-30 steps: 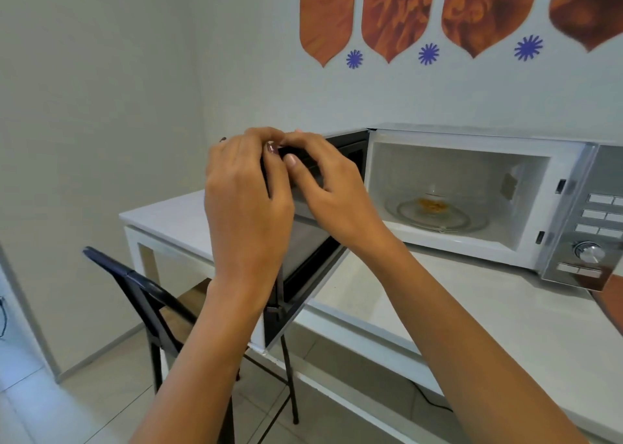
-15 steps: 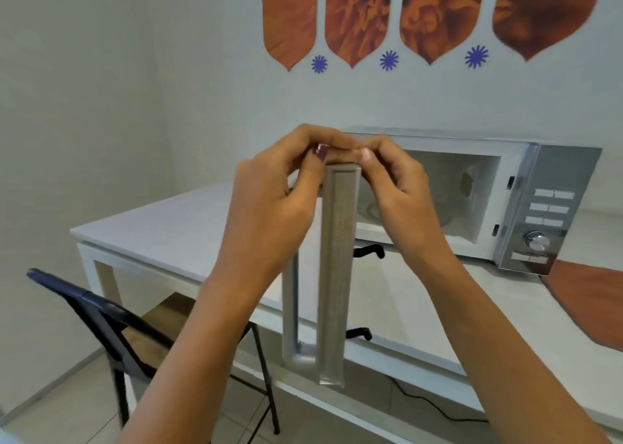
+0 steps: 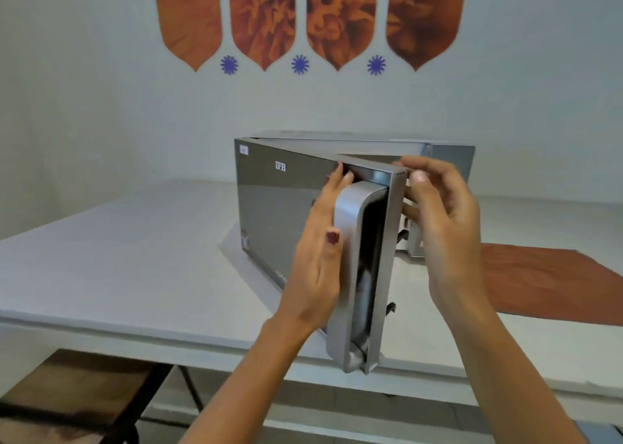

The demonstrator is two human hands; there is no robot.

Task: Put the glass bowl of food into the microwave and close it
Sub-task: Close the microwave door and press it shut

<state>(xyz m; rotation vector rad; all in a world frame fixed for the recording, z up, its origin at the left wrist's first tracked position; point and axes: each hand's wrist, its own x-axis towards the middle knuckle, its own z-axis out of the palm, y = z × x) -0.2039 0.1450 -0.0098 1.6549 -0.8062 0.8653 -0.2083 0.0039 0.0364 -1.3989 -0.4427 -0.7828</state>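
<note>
The silver microwave point(image 3: 448, 155) stands on the white table point(image 3: 111, 258). Its mirrored door point(image 3: 269, 207) is swung partway toward the cabinet, with a gap left at the handle side. My left hand point(image 3: 320, 251) lies flat against the door's outer face beside the vertical handle point(image 3: 350, 275), fingers on the top edge. My right hand point(image 3: 438, 221) is behind the door's free edge, with its fingertips on the top corner. The glass bowl is hidden behind the door.
An orange cloth point(image 3: 546, 281) lies on the table to the right of the microwave. A wooden chair seat point(image 3: 74, 393) sits under the table's front edge at lower left. Orange wall decals point(image 3: 303, 15) hang above.
The door has swung from wide open toward the cabinet, and its mirrored outer face now hides the cavity. My left hand moved from the top edge to the door's front.
</note>
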